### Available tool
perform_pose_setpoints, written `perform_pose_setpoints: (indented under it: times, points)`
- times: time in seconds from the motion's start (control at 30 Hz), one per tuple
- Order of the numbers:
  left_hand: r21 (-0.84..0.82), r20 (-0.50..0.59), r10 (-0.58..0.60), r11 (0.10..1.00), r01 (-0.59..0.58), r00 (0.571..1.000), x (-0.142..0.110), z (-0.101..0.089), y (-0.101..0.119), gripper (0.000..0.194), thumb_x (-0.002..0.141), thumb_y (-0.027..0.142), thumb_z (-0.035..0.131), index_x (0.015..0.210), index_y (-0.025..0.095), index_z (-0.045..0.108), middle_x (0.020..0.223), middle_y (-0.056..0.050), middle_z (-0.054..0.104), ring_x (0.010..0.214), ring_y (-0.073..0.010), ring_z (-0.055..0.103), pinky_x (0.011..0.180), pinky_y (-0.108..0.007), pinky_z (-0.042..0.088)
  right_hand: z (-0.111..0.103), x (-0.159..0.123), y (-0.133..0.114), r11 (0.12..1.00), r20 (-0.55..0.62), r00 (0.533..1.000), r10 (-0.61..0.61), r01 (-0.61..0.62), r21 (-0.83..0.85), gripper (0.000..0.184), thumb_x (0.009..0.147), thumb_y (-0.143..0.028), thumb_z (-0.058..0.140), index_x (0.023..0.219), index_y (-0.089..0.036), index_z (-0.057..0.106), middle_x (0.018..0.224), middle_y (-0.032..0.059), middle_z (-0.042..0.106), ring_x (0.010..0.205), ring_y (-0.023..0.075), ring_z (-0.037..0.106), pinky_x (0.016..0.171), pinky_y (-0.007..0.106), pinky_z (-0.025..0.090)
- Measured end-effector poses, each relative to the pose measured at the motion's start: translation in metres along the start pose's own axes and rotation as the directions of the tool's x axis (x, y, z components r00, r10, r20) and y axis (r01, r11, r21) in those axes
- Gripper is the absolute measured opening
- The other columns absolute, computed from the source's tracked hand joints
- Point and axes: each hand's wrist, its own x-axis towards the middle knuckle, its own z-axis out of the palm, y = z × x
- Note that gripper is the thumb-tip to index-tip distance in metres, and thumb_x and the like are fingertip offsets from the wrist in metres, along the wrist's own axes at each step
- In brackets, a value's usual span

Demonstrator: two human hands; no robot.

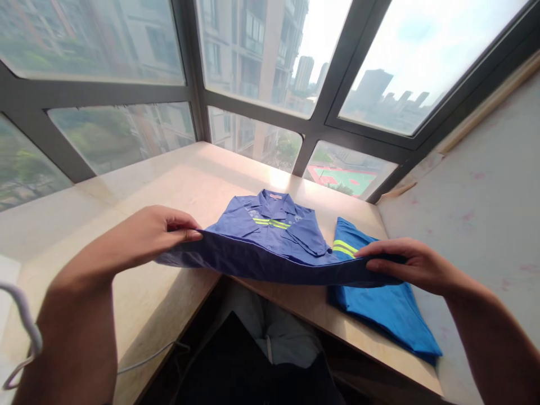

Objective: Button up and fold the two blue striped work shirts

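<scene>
A purple-blue work shirt (274,225) with a collar and yellow-green stripes lies front up on the sill, its sleeves folded inward. My left hand (171,228) pinches the left end of its lower edge between thumb and fingers. At the right end of that edge, my right hand (400,261) grips the cloth the same way. The hem is stretched between both hands, raised and sagging slightly in the middle. Partly behind my right hand lies a folded bright blue garment (383,309) with yellow-green stripes.
The pale stone sill (156,180) has an inner corner edge in front of my body. Grey window frames (198,95) rise behind it, and a wall (489,197) stands at the right. A white cable (147,357) runs at the lower left.
</scene>
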Motion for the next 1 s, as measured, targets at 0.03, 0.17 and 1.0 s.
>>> perform_pose_setpoints:
  times: [0.03, 0.17, 1.0]
  points:
    - [-0.003, 0.060, 0.021, 1.000, -0.020, 0.998, 0.008, -0.001, 0.001, 0.041, 0.074, 0.053, 0.059, 0.076, 0.015, 0.073, 0.066, 0.001, 0.066, 0.065, -0.0154, 0.058, 0.057, -0.019, 0.042, -0.001, 0.004, -0.001, 1.000, -0.005, 1.000, -0.005, 0.005, 0.006, 0.048, 0.077, -0.063, 0.070, 0.096, -0.020, 0.078, 0.088, 0.0096, 0.075, 0.076, 0.0248, 0.070, 0.064, 0.031, 0.059]
    - [0.027, 0.116, 0.077, 0.996, -0.081, 0.990, 0.057, 0.003, 0.000, 0.034, 0.071, 0.047, 0.059, 0.077, 0.017, 0.074, 0.070, -0.002, 0.070, 0.068, -0.0199, 0.062, 0.061, -0.024, 0.044, -0.009, 0.038, 0.008, 0.999, -0.091, 0.995, -0.041, 0.042, 0.004, 0.051, 0.074, -0.063, 0.073, 0.097, -0.019, 0.078, 0.092, 0.0094, 0.076, 0.085, 0.0264, 0.070, 0.073, 0.034, 0.058]
    - [0.256, 0.200, 0.141, 0.948, -0.191, 0.969, 0.379, 0.130, -0.077, 0.032, 0.079, 0.045, 0.055, 0.083, 0.019, 0.074, 0.089, -0.006, 0.075, 0.086, -0.0218, 0.066, 0.072, -0.026, 0.045, -0.020, 0.339, 0.214, 0.993, 0.015, 0.993, 0.117, -0.117, -0.004, 0.037, 0.067, -0.044, 0.075, 0.090, -0.014, 0.078, 0.081, 0.0058, 0.075, 0.077, 0.0210, 0.068, 0.071, 0.029, 0.052]
